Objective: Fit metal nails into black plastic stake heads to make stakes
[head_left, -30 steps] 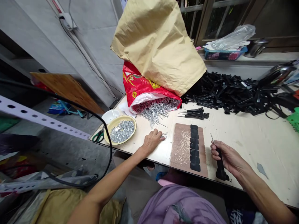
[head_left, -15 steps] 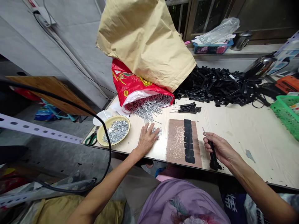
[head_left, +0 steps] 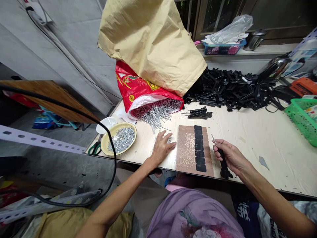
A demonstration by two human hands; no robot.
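Note:
My left hand lies palm down with fingers spread over a small scatter of tiny metal pieces on the table, left of a brown board. Along that board runs a column of black rounded pieces. My right hand is closed round a black plastic part with a thin metal pin, held just right of the board. The pin points up and left past the fingertips. A few similar black parts with pins lie beyond the board.
A yellow dish of small metal pieces stands at the left beside green-handled scissors. Metal pins spill from a red bag. A heap of black parts lies at the back; a green basket stands right. A black cable hangs at left.
My left hand has slid a little to the right over the tiny metal pieces, toward the board. My right hand still holds the black part in nearly the same place.

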